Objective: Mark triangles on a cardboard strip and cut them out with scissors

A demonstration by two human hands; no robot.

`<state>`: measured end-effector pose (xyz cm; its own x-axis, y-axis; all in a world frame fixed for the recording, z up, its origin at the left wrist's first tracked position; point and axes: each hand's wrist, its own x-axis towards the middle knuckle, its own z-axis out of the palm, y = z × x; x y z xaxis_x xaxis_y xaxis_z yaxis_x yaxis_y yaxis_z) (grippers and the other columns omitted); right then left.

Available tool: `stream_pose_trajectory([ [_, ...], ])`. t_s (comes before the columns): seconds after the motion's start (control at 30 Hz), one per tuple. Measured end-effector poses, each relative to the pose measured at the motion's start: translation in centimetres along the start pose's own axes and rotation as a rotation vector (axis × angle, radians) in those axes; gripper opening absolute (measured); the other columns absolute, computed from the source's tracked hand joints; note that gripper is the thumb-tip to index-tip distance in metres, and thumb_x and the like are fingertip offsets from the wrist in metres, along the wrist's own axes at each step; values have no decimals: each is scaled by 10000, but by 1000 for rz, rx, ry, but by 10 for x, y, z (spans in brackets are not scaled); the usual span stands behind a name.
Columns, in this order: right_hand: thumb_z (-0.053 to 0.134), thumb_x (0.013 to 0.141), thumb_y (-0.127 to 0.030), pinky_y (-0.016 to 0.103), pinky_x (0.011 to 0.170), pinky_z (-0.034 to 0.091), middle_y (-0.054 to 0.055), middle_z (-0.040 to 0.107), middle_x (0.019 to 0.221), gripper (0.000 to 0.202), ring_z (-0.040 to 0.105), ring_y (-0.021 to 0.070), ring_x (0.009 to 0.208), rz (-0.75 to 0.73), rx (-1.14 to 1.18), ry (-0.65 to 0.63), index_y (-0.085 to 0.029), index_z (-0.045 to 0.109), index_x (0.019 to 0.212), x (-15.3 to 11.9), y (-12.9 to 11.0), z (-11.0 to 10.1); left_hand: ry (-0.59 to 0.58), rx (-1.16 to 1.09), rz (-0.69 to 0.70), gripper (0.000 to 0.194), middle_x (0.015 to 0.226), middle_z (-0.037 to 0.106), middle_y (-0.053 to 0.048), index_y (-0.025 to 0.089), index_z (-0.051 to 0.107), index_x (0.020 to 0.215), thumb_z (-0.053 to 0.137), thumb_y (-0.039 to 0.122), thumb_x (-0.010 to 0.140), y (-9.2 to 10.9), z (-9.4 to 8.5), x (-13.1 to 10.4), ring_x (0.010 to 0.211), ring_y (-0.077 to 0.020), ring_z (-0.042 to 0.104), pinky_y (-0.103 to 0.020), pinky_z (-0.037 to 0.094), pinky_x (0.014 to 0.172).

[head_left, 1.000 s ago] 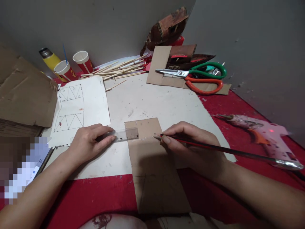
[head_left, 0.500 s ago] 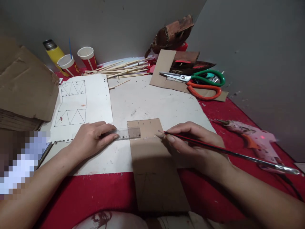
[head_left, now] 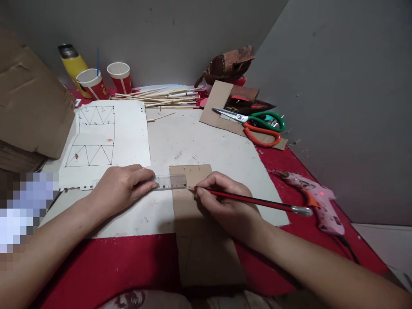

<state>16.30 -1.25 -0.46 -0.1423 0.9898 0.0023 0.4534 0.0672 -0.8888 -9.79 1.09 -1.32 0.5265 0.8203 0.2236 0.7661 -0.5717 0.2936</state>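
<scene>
My left hand [head_left: 128, 184] pinches a clear plastic ruler [head_left: 174, 181], whose right end lies across a strip of brown cardboard [head_left: 206, 253]. Between the fingers of my right hand [head_left: 225, 199] is a red and black pencil [head_left: 254, 200]. Its tip is close to the ruler's end, over the cardboard; whether it touches the surface I cannot tell. Small pencil marks show near the cardboard's far edge. Under the strip lies a large white sheet [head_left: 206, 146]. To the left, a paper with a drawn zigzag pattern [head_left: 96, 135] reaches toward my left hand.
Scissors with green and orange handles [head_left: 254, 122] rest on a cardboard piece [head_left: 216, 101]. A pink glue gun [head_left: 317, 197] lies at the right. Wooden sticks [head_left: 161, 98], paper cups [head_left: 119, 77] and a yellow bottle [head_left: 73, 68] are at the back. A cardboard box [head_left: 32, 98] stands left.
My right hand has moved left with the pencil, bringing its tip close to the ruler's end. The left hand still holds the ruler in nearly the same place. The view has shifted slightly.
</scene>
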Motion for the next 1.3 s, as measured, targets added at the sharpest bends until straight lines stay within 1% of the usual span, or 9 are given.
stream_pose_trajectory([
  [0.17,575,784,-214,238,453,360,-45,566,552,99,479,120,474,-43,-89,16,-229,588,688,1,9,5,-17,3,-20,293,825,748,-42,229,735,960,508,411,992,3,-1,0,673,-170,680,-268,472,602],
  [0.37,580,807,-194,241,482,386,-53,583,559,118,515,128,492,-85,-165,7,-243,595,700,-2,11,5,-16,8,-46,312,820,744,-44,226,734,951,499,427,992,6,-1,-1,678,-174,678,-264,475,600],
  [0.5,573,824,-180,234,490,393,-54,583,568,133,523,120,503,-102,-165,-13,-234,587,703,-1,11,7,-13,-6,-55,312,798,735,-45,223,731,928,505,429,988,8,-1,-2,663,-173,666,-263,468,594],
  [0.67,569,829,-160,222,502,400,-56,587,572,137,535,114,512,-113,-191,-3,-228,589,712,0,13,8,-27,4,-67,303,764,718,-42,217,726,899,510,414,983,10,-2,-2,632,-169,641,-264,427,567],
  [0.87,560,830,-145,202,509,402,-52,608,590,141,543,104,517,-167,-206,7,-217,605,718,1,15,10,-72,19,-111,311,788,723,-48,209,723,916,492,405,987,13,-3,-3,658,-187,647,-284,419,587],
  [1.0,558,809,-142,198,489,390,-49,606,576,137,537,101,508,-181,-191,5,-209,606,700,3,14,10,-37,2,-171,301,823,726,-61,192,722,934,507,398,976,11,-2,-2,720,-211,662,-305,438,625],
  [1.13,564,817,-152,197,505,403,-42,627,593,135,557,103,527,-168,-170,11,-206,615,705,3,15,9,-13,23,-247,288,812,713,-57,194,718,950,512,395,965,10,-2,-1,704,-209,639,-308,418,608],
  [1.23,562,833,-155,198,526,413,-39,637,614,137,566,103,543,-174,-168,9,-206,622,721,3,16,8,-15,46,-262,286,799,705,-55,197,712,940,510,398,964,9,-2,-1,685,-211,625,-311,401,594],
  [1.3,563,832,-150,196,515,405,-49,619,595,140,550,98,524,-169,-160,-14,-209,613,715,2,17,8,-18,55,-262,287,807,708,-59,197,710,939,503,394,966,9,-2,-2,693,-217,632,-314,401,595],
])
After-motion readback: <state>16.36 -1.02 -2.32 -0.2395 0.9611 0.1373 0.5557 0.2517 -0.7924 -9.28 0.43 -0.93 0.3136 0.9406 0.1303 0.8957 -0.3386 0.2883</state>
